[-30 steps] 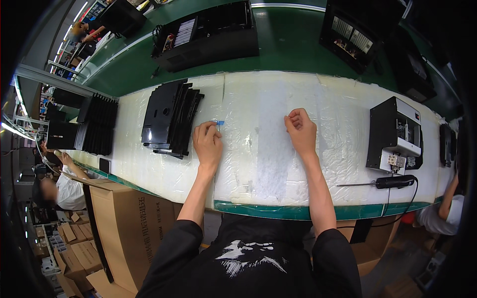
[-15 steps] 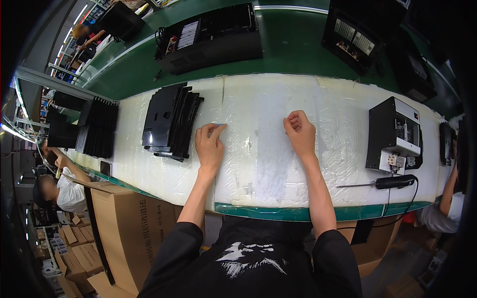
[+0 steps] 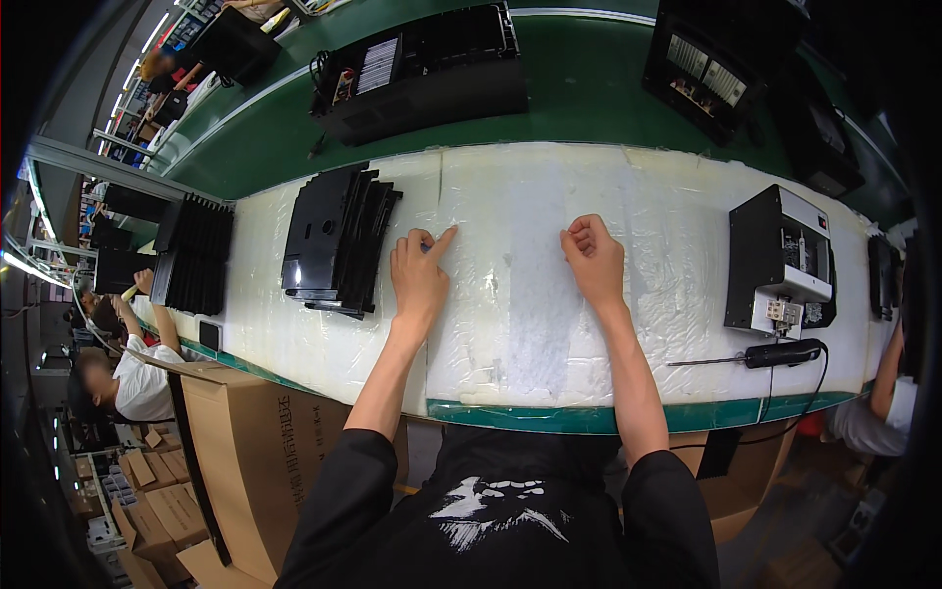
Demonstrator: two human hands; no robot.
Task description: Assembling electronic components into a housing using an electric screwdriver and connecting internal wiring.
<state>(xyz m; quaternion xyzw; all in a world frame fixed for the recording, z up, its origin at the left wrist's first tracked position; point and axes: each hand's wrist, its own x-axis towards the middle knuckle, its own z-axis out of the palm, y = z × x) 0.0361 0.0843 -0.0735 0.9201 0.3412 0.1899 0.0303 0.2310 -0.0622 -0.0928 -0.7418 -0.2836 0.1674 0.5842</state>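
Observation:
Above the white film-covered bench top (image 3: 481, 353), my left hand (image 3: 422, 280) has its fingers curled and its thumb pointing out to the far right. A small blue thing (image 3: 425, 247) shows between the fingers; its kind is too small to tell. Across from it, my right hand (image 3: 597, 265) is closed, thumb and fingertips drawn together; anything inside is hidden. A stack of black panels (image 3: 334, 236) lies left of my left hand. Well to the right of my right hand stands a black and white screw feeder (image 3: 775, 260), with a corded electric screwdriver (image 3: 780, 354) lying in front.
More black panels (image 3: 191, 260) stand stacked at the far left, near a phone-like dark slab (image 3: 210, 335). Open black machine housings (image 3: 422, 83) rest on the green line behind. Cardboard boxes (image 3: 245, 461) stand below the bench's front edge. Co-workers sit at both sides.
My left hand has moved slightly right and away from me, its thumb now stretched farther from the fingers. My right hand has barely moved. The co-worker at left has raised a hand toward the panels.

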